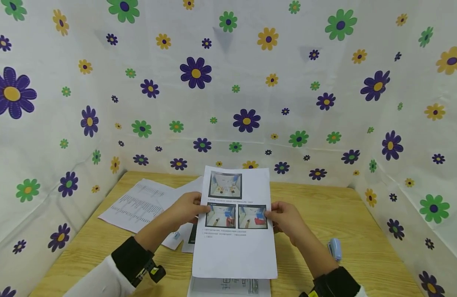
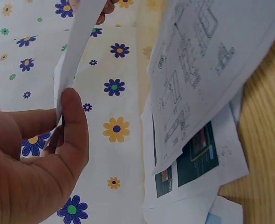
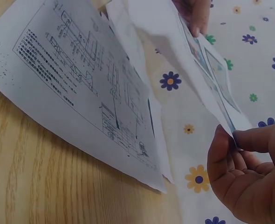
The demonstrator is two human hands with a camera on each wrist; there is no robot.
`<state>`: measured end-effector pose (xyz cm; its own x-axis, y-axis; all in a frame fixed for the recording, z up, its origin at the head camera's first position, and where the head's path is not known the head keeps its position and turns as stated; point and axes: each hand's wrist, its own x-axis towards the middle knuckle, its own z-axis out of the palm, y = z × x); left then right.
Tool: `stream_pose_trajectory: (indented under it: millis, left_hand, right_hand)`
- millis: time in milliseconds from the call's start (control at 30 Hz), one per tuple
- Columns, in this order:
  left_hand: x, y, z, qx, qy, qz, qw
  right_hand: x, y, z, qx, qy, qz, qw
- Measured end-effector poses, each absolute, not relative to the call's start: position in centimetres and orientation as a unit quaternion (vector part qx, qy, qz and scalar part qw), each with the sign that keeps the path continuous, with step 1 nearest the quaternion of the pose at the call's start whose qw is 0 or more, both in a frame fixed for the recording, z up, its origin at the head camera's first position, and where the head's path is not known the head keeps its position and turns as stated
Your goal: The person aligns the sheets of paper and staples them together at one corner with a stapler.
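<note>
A printed sheet with three colour photos (image 1: 235,222) is held up above a wooden table (image 1: 362,231) by both hands. My left hand (image 1: 187,208) pinches its left edge between thumb and fingers; in the left wrist view the thumb (image 2: 74,121) presses the sheet's edge (image 2: 77,46). My right hand (image 1: 285,216) pinches the right edge, and the right wrist view shows its fingers (image 3: 240,158) on the sheet (image 3: 198,60). Below lies another sheet with line drawings (image 3: 81,79).
Several more printed sheets (image 1: 139,204) lie spread on the table at the left. A small blue and white object (image 1: 334,248) lies beside my right forearm. Flower-patterned cloth (image 1: 228,82) walls the table on three sides.
</note>
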<state>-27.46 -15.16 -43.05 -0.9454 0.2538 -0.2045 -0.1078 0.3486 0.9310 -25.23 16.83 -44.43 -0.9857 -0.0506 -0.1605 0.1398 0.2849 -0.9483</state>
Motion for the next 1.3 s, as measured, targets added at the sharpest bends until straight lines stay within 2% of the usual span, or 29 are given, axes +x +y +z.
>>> stream_pose_trajectory:
  millis: [400,600,1067,1300]
  left_hand:
    - [-25.2,-14.5,-45.6,0.048,0.861,0.492,0.123]
    - [-24.4,-14.3,-47.1,0.05,0.879,0.456,0.131]
    - [-23.8,-13.8,-49.3,0.064,0.918,0.378,0.104]
    - [-23.6,-13.7,-49.0,0.047,0.93,0.351,0.098]
  right_hand:
    - [-23.8,16.5,-45.9,0.019,0.848,-0.513,0.134]
    - [-23.2,16.2,-47.2,0.004,0.872,-0.468,0.143]
    - [-22.6,15.5,-49.0,-0.014,0.907,-0.397,0.141]
    - [-22.4,15.4,-49.1,-0.027,0.919,-0.378,0.112]
